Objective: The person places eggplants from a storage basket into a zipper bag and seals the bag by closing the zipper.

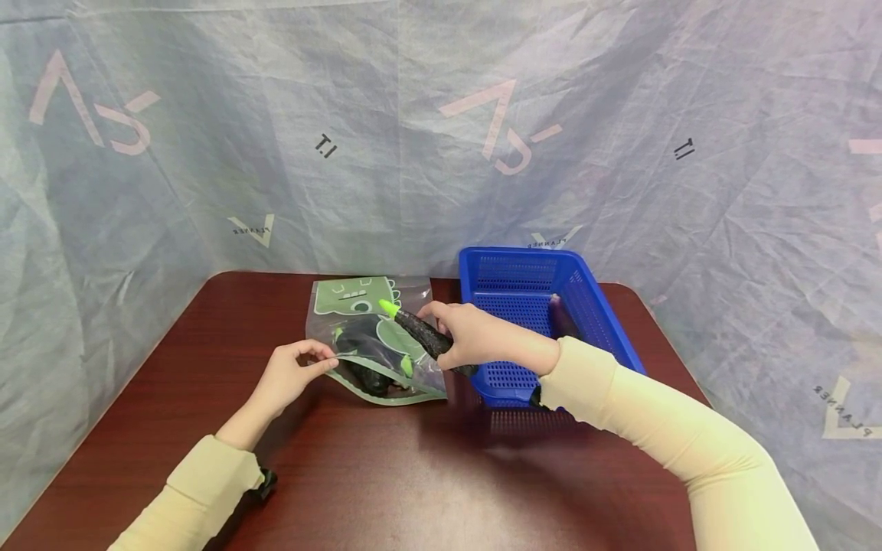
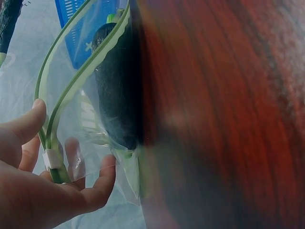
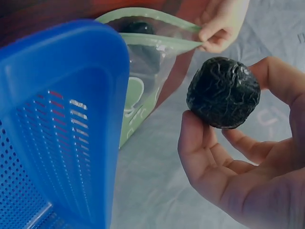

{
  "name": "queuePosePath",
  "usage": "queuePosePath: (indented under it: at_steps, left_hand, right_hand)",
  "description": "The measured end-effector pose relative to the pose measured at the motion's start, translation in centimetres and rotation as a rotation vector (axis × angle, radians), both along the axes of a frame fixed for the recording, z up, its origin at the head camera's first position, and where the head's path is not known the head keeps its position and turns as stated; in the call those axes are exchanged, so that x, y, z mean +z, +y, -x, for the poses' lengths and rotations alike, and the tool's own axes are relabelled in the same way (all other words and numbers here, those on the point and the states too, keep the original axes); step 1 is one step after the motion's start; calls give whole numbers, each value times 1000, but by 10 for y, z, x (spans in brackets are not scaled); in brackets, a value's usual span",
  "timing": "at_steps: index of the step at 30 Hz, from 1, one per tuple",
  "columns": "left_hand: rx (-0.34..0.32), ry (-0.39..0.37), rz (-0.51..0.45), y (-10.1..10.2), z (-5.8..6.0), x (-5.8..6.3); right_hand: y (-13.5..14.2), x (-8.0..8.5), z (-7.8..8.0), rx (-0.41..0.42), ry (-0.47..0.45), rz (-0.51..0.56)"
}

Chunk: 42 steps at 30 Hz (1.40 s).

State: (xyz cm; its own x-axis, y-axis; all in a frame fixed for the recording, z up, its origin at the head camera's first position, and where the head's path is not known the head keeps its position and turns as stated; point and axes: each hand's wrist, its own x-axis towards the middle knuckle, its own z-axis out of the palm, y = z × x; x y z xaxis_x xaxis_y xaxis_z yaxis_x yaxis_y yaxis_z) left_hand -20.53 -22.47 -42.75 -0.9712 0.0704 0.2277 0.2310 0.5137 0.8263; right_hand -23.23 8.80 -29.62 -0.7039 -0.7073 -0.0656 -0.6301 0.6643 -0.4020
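My left hand (image 1: 292,375) pinches the near left corner of a clear zip bag (image 1: 344,295) with a green cartoon print, by its white slider (image 2: 49,158). The mouth gapes toward me. Inside lie dark vegetables (image 2: 116,88) with green ends. Above the bag's right side, my right hand (image 1: 475,333) grips a long, dark, wrinkled vegetable (image 1: 420,330), zucchini-like, between thumb and fingers. Its bright green tip (image 1: 389,308) points up and left; the rounded dark end (image 3: 224,93) shows in the right wrist view.
A blue perforated basket (image 1: 602,298) stands right of the bag, under the right forearm. In it lies a dark purple vegetable (image 1: 563,315), partly hidden by the arm. The dark red wooden table (image 1: 386,474) ends at a grey fabric backdrop (image 1: 386,191).
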Motion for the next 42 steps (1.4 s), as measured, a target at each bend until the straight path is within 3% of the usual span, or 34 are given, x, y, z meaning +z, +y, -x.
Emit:
queuePosePath:
  at_steps: [14,20,32,42]
  left_hand:
    - [17,6,3,1,0,0]
    - [30,20,-7,4,-1,2]
    - [37,12,9,3,-1,2]
    - [44,30,4,5,-1,2]
  right_hand:
    - [-6,-21,-22,30,268,-56]
    - [-10,-31,-33,59,416,-117]
    - [-19,-51,-44,108,754,-76]
    - [-20,-69,-48,100,885,-86]
